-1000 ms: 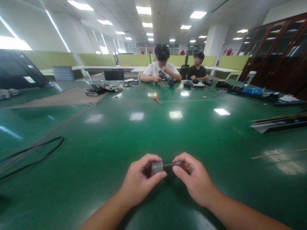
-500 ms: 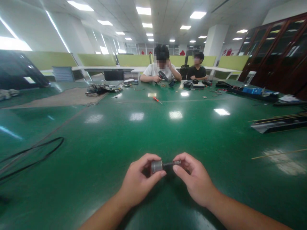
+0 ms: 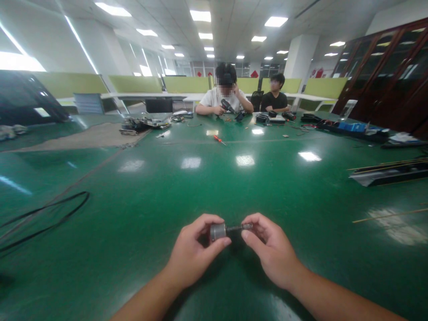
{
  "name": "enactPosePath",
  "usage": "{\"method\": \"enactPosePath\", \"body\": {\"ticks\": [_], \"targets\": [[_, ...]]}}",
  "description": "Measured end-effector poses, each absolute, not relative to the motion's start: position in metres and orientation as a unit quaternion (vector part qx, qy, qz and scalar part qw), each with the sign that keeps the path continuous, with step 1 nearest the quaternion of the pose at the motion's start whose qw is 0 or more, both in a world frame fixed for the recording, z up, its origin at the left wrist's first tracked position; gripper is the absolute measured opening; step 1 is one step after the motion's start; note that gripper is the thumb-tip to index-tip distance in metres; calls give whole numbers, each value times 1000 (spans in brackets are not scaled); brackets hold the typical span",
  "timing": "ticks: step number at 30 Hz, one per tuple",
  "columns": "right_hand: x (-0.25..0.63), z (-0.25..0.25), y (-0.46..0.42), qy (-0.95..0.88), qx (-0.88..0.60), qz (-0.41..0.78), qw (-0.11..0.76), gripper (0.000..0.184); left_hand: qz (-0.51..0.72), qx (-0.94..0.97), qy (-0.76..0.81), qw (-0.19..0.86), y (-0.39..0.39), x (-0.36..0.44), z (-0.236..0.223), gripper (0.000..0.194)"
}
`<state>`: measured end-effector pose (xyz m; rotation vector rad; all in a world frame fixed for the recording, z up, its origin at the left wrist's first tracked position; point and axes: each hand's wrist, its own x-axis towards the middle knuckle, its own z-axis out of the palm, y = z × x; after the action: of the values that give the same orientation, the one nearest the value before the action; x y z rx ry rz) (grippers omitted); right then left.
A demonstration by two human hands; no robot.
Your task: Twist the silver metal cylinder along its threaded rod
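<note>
Between my hands, low over the green table [image 3: 214, 183], is a grey metal cylinder [image 3: 218, 231] with a thin dark shaft [image 3: 233, 228]; its exact kind I cannot make out. My left hand [image 3: 197, 245] grips the cylinder between thumb and fingers. With thumb and fingertips, my right hand [image 3: 269, 243] pinches the lighter metal end [image 3: 247, 226] of the shaft. The piece lies roughly level, cylinder on the left. My palms and curled fingers hide parts of it.
A red screwdriver [image 3: 219, 140] lies farther off. Black cable [image 3: 63, 218] loops at left; thin rods and a black tray [image 3: 391, 171] lie at right. Across the table, one person [image 3: 209, 100] holds a power drill [image 3: 227, 106]; another person [image 3: 276, 100] sits alongside.
My hands keep their grip; the cylinder has shifted very slightly left and the shaft's end slightly right. Across the table, the drill-holding person's other hand has gone from near the chin to the head's side.
</note>
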<state>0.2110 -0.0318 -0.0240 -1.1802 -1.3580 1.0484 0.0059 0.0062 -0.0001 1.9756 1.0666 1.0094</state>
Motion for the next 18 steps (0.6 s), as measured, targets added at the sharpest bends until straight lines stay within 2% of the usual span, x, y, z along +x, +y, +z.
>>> {"method": "enactPosePath", "body": {"ticks": [18], "targets": [[211,-24,-31,-551,-481,451,512,15,397,745,410,345,6,8,0,22]]}}
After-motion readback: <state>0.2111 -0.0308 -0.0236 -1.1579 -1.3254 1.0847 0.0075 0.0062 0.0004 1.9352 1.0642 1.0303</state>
